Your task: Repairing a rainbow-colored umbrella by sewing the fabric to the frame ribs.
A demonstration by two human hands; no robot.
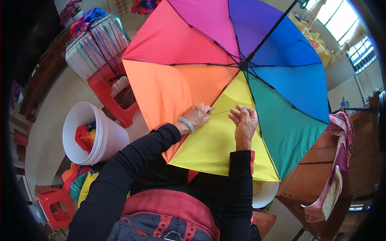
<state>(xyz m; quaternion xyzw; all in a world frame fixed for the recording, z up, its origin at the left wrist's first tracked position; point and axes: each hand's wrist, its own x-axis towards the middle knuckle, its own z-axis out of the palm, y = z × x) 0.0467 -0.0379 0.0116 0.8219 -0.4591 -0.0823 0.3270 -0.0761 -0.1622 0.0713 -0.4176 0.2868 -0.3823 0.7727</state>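
An open rainbow umbrella (225,92) lies before me, its inside, black ribs and shaft (273,30) facing me. My left hand (196,116), a pale bangle (187,125) at its wrist, is closed at the rib between the orange and yellow panels. A small thin tip shows by its fingertips; I cannot tell what it is. A thin dark thread (220,113) stretches across the yellow panel from the left fingers to my right hand (244,120). The right fingers are curled together on the thread's other end, above the yellow cloth.
On the left stand a white bucket (108,140) with coloured cloth inside, a red stool (108,94) under a white rack hung with threads, and another red stool (56,207). A wooden table (313,160) with a checked cloth (341,128) is at the right.
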